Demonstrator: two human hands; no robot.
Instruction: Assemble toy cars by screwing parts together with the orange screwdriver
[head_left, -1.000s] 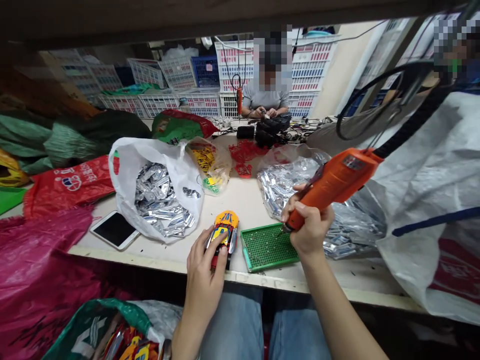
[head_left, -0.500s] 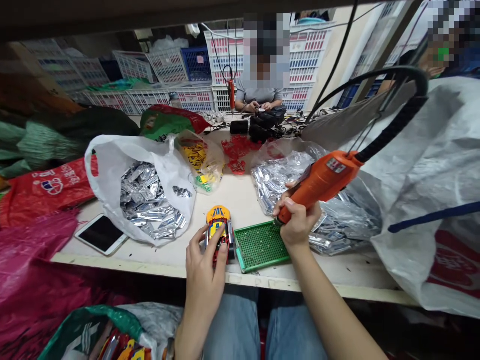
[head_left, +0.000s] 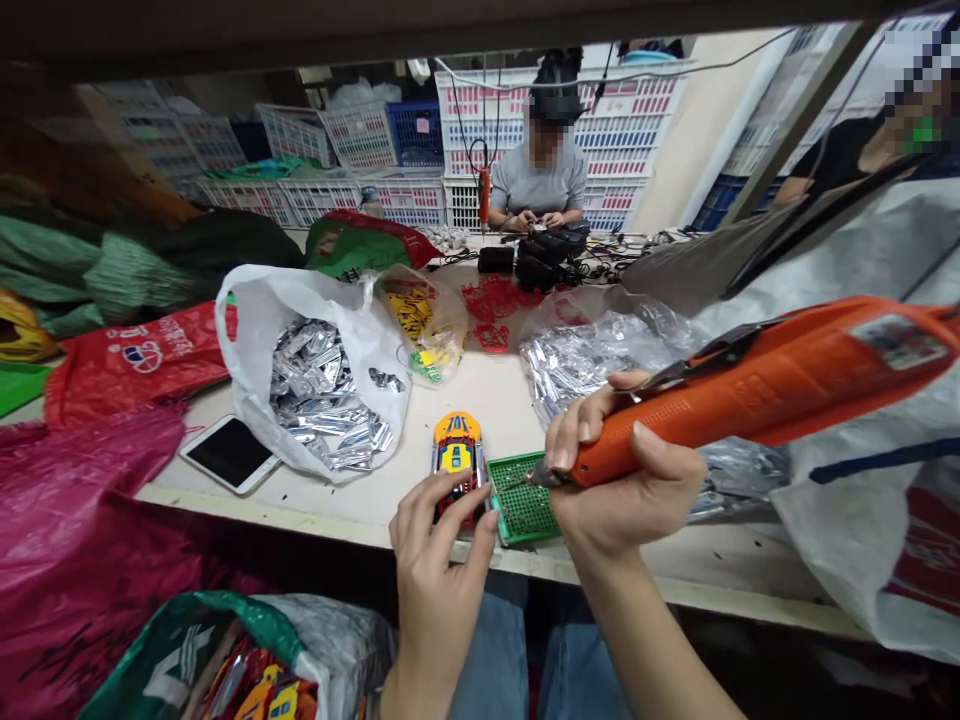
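Note:
An orange and yellow toy car (head_left: 457, 453) lies on the white table (head_left: 352, 495) near its front edge. My left hand (head_left: 439, 555) grips the car's rear end between thumb and fingers. My right hand (head_left: 622, 470) is closed round an orange electric screwdriver (head_left: 757, 385), raised above the table. The driver's tip points left, over a green screw tray (head_left: 521, 500) just right of the car. My right hand hides much of the tray.
A white bag of silver parts (head_left: 322, 385) and a white phone (head_left: 231, 452) lie to the left. A clear bag of silver parts (head_left: 585, 345) and a big white sack (head_left: 877, 400) are on the right. A person across the table handles small parts.
My right hand has lifted the screwdriver off the green tray toward me and swung its tip left toward the car. My left hand has slid to the car's rear.

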